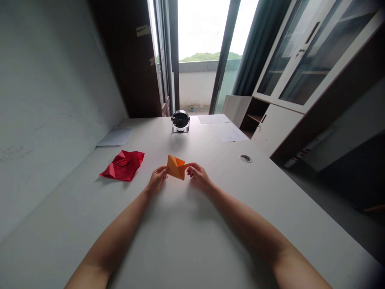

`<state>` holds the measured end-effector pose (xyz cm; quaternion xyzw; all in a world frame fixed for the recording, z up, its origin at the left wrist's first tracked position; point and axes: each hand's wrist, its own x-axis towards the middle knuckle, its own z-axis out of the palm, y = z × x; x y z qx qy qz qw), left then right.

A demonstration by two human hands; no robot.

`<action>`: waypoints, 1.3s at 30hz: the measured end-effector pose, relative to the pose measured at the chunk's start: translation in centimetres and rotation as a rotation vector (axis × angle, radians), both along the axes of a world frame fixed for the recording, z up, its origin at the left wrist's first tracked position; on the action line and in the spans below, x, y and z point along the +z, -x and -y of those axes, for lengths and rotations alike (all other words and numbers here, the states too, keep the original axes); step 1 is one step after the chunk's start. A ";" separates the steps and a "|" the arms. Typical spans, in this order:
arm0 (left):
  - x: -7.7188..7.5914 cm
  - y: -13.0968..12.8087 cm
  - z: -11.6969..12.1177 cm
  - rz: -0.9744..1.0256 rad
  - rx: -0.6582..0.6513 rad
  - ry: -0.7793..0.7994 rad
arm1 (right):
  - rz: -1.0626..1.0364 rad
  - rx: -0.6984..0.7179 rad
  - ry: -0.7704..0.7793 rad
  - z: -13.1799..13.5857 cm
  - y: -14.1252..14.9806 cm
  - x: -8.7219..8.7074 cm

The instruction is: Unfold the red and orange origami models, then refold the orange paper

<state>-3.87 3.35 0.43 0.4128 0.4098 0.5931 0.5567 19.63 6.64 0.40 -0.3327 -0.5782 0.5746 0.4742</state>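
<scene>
A small folded piece of orange paper (pixel 175 167) is held up between both hands, a little above the white table. My left hand (pixel 157 179) pinches its left edge. Fingers of my right hand (pixel 198 176) are closed on a pointed flap at its right side. Creases cross the orange paper, and one fold stands slightly apart at its top right. To the left of my left hand lies a red piece of crumpled, folded material (pixel 124 166) with a dark loop on top; I cannot tell whether it is paper or cloth.
A round silver and black device on a stand (pixel 180 121) stands toward the table's far edge. White sheets (pixel 231 132) lie at the far right, and more paper (pixel 116 136) is by the left wall. A round cable hole (pixel 246 158) sits in the white table (pixel 192 241).
</scene>
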 end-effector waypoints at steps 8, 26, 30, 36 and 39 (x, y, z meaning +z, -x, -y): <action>-0.2 0.0 0.0 0.040 -0.003 -0.030 | 0.006 0.088 -0.008 0.0 -0.3 -0.1; -0.3 -0.3 0.2 -0.077 -0.048 -0.012 | -0.014 0.124 -0.014 0.3 0.3 0.1; 0.2 -0.5 0.5 -0.118 -0.106 -0.070 | 0.024 0.159 -0.023 0.2 0.1 0.1; 1.3 -0.9 1.4 -0.166 -0.153 -0.067 | 0.103 0.106 -0.007 0.0 0.0 -0.3; 1.5 -1.0 1.7 -0.132 -0.196 -0.031 | 0.091 0.108 -0.004 0.0 0.1 -0.2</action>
